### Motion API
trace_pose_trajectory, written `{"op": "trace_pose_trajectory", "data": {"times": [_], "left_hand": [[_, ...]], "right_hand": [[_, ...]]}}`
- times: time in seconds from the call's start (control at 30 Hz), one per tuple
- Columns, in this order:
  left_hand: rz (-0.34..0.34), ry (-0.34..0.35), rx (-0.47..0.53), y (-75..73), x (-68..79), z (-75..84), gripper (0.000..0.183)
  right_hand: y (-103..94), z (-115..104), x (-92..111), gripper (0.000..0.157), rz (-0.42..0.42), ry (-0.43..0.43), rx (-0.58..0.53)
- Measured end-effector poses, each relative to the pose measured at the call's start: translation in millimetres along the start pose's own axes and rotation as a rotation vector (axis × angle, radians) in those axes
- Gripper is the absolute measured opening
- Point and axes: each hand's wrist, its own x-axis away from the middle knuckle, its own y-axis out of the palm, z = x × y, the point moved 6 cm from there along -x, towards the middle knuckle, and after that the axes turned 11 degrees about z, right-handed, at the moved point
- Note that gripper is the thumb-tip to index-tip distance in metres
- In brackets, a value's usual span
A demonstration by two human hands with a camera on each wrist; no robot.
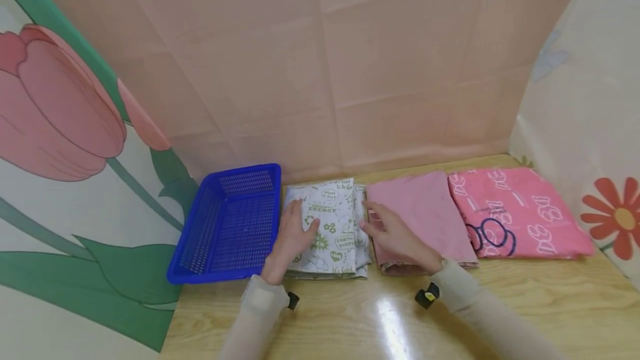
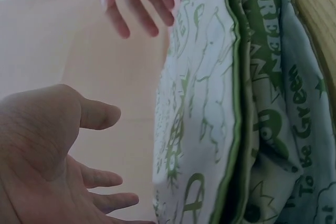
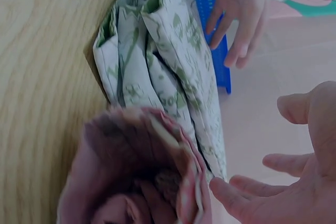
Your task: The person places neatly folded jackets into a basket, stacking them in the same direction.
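A folded white cloth with green print [image 1: 327,238] lies on the wooden table, its layered edge facing the person. Over its left side is my left hand [image 1: 295,232], fingers spread and holding nothing. My right hand [image 1: 395,232] hovers between that cloth and a folded plain pink cloth [image 1: 425,204], its fingers apart and nothing in them. In the left wrist view the printed cloth [image 2: 199,98] stands beside the left hand [image 2: 52,156], with a gap between. The right wrist view shows the pink cloth's rolled, open end [image 3: 136,177] near the right hand [image 3: 294,171].
A blue perforated plastic basket [image 1: 235,226] stands left of the printed cloth. At the far right lies a bright pink folded cloth [image 1: 520,213] with white lettering and dark blue loops. The wooden table [image 1: 350,315] backs onto a pinkish covering [image 1: 320,71].
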Motion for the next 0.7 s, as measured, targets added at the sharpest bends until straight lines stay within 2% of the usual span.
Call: {"op": "trace_pose_trajectory", "data": {"times": [0.2,0.4,0.53,0.7], "left_hand": [[0.056,-0.031,-0.048,5.7,5.5,-2.8,0.074],[0.147,-0.072,-0.07,11.7,11.4,-8.9,0.072],[0.213,-0.131,-0.059,12.8,16.3,-11.7,0.071],[0.238,-0.225,-0.059,15.5,22.5,-15.5,0.071]], "right_hand": [[11.7,-1.4,0.8,0.072,-0.011,0.012,0.043],[25.5,-0.1,0.0,0.073,-0.015,0.031,0.007],[36.9,2.5,-2.3,0.073,-0.011,0.037,0.018],[47.2,5.4,-4.5,0.073,0.004,0.054,0.082]]}}
